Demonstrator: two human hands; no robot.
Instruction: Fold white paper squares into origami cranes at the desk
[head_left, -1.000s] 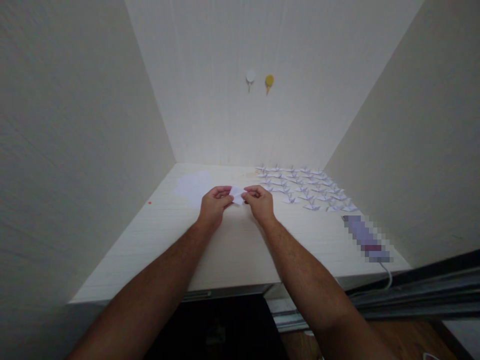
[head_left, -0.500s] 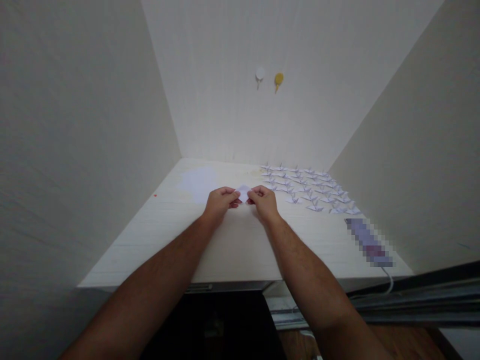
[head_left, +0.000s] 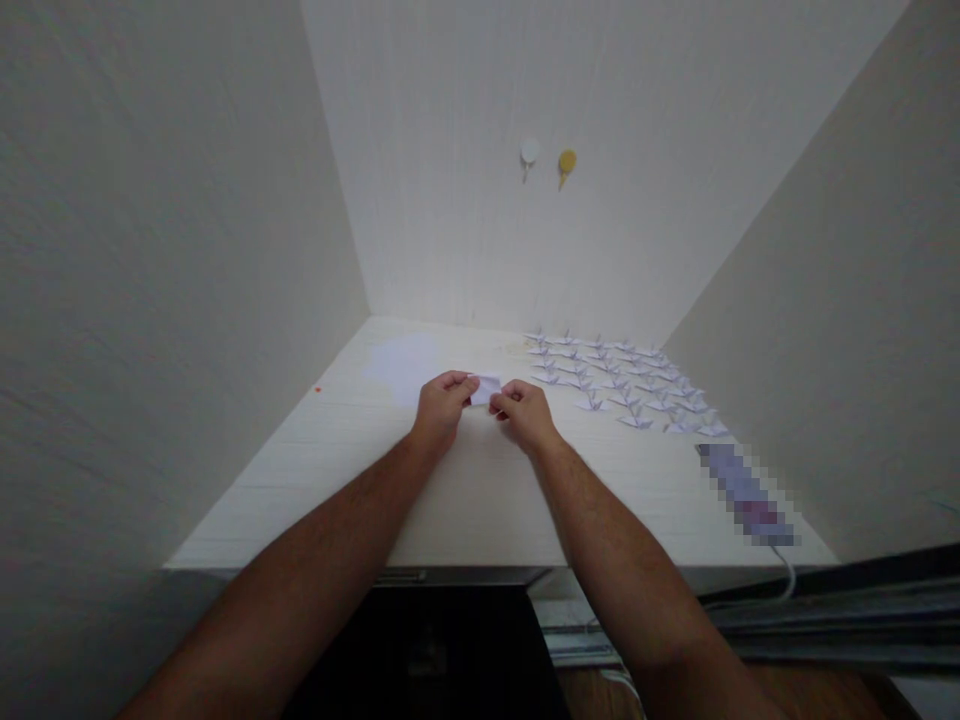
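Note:
Between my two hands, above the white tabletop, is a small folded piece of white paper. My left hand pinches its left side between thumb and fingers. The fingers of my right hand are closed on its lower right corner. Several white paper cranes stand in rows to the right of my right hand. Left of my left hand lies a patch of white paper sheets; single sheets cannot be told apart.
A blurred-out flat device with a white cable lies near the right front edge. Walls enclose the table at the back and both sides. A white hook and a yellow hook hang on the back wall. A tiny red spot shows at left.
The paper between my hands has turned from a pointed, diamond-like outline to a rectangular one. My right fingers now grip lower on its corner. The view has shifted slightly.

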